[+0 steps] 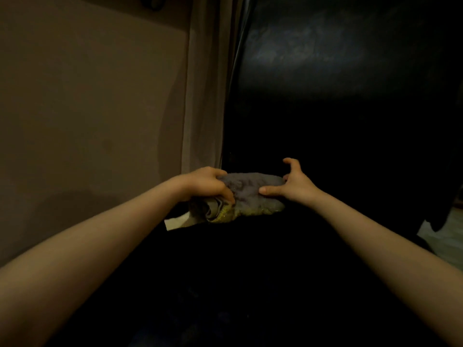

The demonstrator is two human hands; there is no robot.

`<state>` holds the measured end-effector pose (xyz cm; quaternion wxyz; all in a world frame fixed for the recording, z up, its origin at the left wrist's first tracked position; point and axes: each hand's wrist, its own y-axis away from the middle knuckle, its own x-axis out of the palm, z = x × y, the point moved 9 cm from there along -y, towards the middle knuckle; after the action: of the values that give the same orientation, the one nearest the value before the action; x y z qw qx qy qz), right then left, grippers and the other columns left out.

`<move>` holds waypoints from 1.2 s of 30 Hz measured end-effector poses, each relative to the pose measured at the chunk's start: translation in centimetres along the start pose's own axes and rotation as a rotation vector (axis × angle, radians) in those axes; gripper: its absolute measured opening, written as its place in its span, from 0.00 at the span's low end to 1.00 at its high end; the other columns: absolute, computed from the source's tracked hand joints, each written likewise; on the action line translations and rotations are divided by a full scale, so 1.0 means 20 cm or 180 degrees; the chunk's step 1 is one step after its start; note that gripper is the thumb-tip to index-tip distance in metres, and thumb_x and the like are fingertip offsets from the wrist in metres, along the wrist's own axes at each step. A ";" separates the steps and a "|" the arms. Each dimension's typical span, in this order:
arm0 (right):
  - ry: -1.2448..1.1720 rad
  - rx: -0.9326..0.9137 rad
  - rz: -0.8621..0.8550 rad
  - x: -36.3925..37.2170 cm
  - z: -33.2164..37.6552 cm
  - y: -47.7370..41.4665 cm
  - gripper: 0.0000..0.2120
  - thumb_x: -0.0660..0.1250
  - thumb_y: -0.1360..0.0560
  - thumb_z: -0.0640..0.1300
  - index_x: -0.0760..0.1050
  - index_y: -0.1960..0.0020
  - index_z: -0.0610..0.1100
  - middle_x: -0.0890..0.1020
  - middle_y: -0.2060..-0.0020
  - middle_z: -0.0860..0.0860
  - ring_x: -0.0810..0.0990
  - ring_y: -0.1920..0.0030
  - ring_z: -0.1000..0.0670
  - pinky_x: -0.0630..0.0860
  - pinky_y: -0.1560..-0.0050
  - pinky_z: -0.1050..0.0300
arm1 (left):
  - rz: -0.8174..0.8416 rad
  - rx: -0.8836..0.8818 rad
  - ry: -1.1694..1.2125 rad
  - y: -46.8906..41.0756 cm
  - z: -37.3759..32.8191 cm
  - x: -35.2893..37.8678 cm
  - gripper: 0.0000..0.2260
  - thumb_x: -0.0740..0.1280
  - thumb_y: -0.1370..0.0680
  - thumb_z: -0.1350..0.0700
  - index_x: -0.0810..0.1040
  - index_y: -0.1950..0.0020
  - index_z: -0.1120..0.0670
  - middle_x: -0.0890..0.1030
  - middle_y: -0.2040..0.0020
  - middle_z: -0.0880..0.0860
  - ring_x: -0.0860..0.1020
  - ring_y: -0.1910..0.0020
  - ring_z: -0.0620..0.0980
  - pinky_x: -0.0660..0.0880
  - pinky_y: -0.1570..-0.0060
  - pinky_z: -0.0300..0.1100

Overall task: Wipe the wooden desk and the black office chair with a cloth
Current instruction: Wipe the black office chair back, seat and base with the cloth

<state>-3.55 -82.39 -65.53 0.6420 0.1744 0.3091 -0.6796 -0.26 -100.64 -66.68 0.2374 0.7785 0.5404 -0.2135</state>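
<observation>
Handling: the cloth (250, 189) looks soft, light and limp, and will likely bunch rather than slide, so it is best taken by its two ends.
Look: grey and fluffy, folded in layers at the left, with a yellow-green patch along the lower edge.
Place: held up before the black office chair (325, 96); whether it touches the chair is unclear in the dim light.
Hands: the left hand (205, 184) grips the left end; the right hand (298, 186) pinches the right end with its thumb across the front.

Left hand (205, 182) clenched; right hand (294, 184) seemingly pinching.
</observation>
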 end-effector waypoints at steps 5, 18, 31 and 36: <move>-0.2878 0.1118 0.0494 0.05 -0.06 0.11 0.39 0.77 0.39 0.52 0.67 0.31 0.47 0.76 0.39 0.44 0.76 0.42 0.42 0.76 0.45 0.44 | 0.0157 0.0354 0.1748 -0.03 -0.16 0.07 0.16 0.66 0.27 0.68 0.76 0.43 0.52 0.81 0.46 0.52 0.78 0.45 0.51 0.71 0.37 0.47; -0.2801 0.1118 -0.0789 -0.10 -0.04 0.01 0.21 0.70 0.29 0.49 0.72 0.44 0.36 0.80 0.51 0.44 0.80 0.51 0.44 0.80 0.51 0.48 | -0.0913 -0.0013 0.0943 -0.15 -0.17 -0.04 0.22 0.70 0.28 0.44 0.68 0.40 0.53 0.75 0.47 0.52 0.76 0.48 0.50 0.74 0.52 0.43; 0.3239 0.0080 -0.0312 0.10 0.01 -0.22 0.14 0.62 0.23 0.40 0.71 0.39 0.37 0.77 0.44 0.43 0.77 0.44 0.43 0.75 0.52 0.51 | -0.0055 -0.1327 -0.1513 -0.01 0.32 -0.21 0.41 0.69 0.26 0.49 0.46 0.24 0.57 0.59 0.25 0.58 0.64 0.29 0.60 0.68 0.37 0.50; 0.3158 -0.0105 -0.0081 0.24 0.11 -0.30 0.12 0.61 0.22 0.38 0.74 0.40 0.38 0.75 0.42 0.42 0.75 0.42 0.42 0.74 0.48 0.52 | 0.0153 -0.1486 -0.1538 -0.03 0.37 -0.19 0.32 0.69 0.26 0.48 0.61 0.30 0.63 0.70 0.34 0.62 0.74 0.39 0.59 0.74 0.44 0.48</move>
<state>-9.65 -87.44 -65.76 0.4119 0.4628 0.5902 -0.5175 -2.57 -107.61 -70.38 0.5355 0.6425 0.4843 -0.2567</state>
